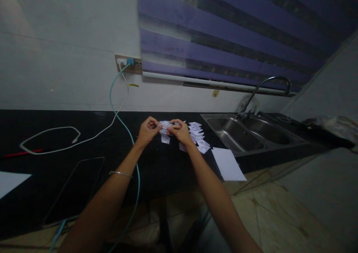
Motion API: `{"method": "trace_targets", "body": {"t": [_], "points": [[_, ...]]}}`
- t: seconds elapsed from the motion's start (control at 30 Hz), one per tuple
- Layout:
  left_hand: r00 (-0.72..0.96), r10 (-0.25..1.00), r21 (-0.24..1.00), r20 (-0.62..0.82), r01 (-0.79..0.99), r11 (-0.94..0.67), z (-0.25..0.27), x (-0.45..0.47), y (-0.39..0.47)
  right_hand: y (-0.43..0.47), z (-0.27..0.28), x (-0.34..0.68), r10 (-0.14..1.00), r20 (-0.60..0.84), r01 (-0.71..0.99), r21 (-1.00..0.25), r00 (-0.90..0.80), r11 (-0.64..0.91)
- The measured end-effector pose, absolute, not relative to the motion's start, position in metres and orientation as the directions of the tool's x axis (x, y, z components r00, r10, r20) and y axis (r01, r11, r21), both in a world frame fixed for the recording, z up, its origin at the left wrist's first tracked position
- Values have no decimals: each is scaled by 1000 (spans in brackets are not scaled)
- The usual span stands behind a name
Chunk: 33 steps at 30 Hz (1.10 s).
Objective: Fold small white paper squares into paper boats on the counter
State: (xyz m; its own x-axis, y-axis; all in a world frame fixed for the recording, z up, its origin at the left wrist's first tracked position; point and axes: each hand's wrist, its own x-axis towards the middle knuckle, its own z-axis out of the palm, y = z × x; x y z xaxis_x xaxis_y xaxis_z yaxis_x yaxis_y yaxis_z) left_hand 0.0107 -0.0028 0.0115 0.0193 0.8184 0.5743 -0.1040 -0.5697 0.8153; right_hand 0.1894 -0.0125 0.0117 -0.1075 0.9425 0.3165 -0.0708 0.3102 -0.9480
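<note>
Dim light is falling on a pale wall [69, 78] and a purple striped blind [223, 37], and below them a black desk [162, 174] is stretching from side to side, with a double sink [232, 132] sitting toward its right end. Nearer the desk's back edge than its front, left of the sink, the left hand [148, 132] and the right hand [180, 132] are facing each other and holding a folded white paper [165, 138]. Fingers [155, 129] of both hands are gripping it, pinching it from either side, while one flap is pointing toward the front edge; whether the paper is touching the desk, I cannot tell. Just beyond the right hand, folded paper pieces [196, 132] are lying in an overlapping row, and white sheets [229, 164] are resting by the front edge. A teal cable [138, 171] is running past the left hand toward the front edge.

Such thin paper is probably calling for a light, even pinch: one hand should be steadying the layers while the other is working the crease, with the fingertips pressing along folds rather than crushing the points.
</note>
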Motion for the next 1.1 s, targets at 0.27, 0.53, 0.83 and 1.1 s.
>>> {"method": "trace_targets", "body": {"t": [0.27,0.53,0.83,1.1], "points": [[366,839,909,403,-57,-412,10,7,-9,-18,14,186,945,307,-12,-951,-111,308],[375,817,872,439,43,-488,7,6,-9,-19,12,190,922,265,57,-955,-283,292],[435,806,880,402,58,-471,17,4,-16,-20,13,191,906,267,30,-956,-329,293],[366,843,900,394,35,-435,10,-1,-7,-23,13,182,913,282,-71,-959,-295,274]]}}
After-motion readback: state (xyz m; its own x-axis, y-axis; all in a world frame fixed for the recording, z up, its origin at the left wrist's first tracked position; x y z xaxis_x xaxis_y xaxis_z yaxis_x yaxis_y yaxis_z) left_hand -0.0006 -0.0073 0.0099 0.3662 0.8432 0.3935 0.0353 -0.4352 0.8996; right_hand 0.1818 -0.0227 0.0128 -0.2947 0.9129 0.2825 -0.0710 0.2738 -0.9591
